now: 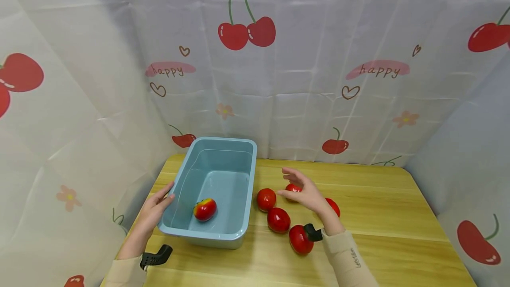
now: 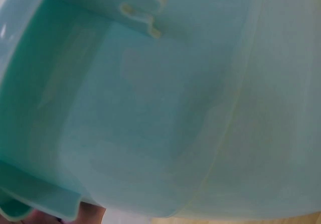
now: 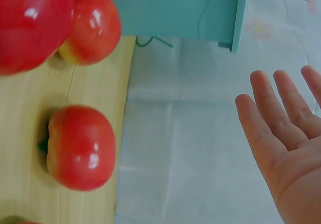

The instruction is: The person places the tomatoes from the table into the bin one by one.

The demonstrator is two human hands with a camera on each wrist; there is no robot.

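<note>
My left hand (image 1: 155,207) grips the left rim of a light blue plastic basin (image 1: 252,167), thumb over the rim and fingers along its outside. In the left wrist view the basin wall (image 2: 160,108) fills the frame, fingers (image 2: 42,218) partly hidden under the rim. One red and yellow fruit (image 1: 205,210), apple-like and glossy, lies in the basin. My right hand (image 1: 306,193), fingers spread and holding nothing, hovers over a red fruit (image 1: 294,186) that it partly covers. In the right wrist view a red fruit (image 3: 83,147) lies beside the open palm (image 3: 301,179).
Other glossy red fruits lie right of the basin: one by its wall (image 1: 266,199), one nearer (image 1: 278,220), one by the right wrist (image 1: 301,239) and another behind the forearm (image 1: 333,206). A cherry-print curtain (image 1: 295,101) hangs behind the wooden table (image 1: 390,216).
</note>
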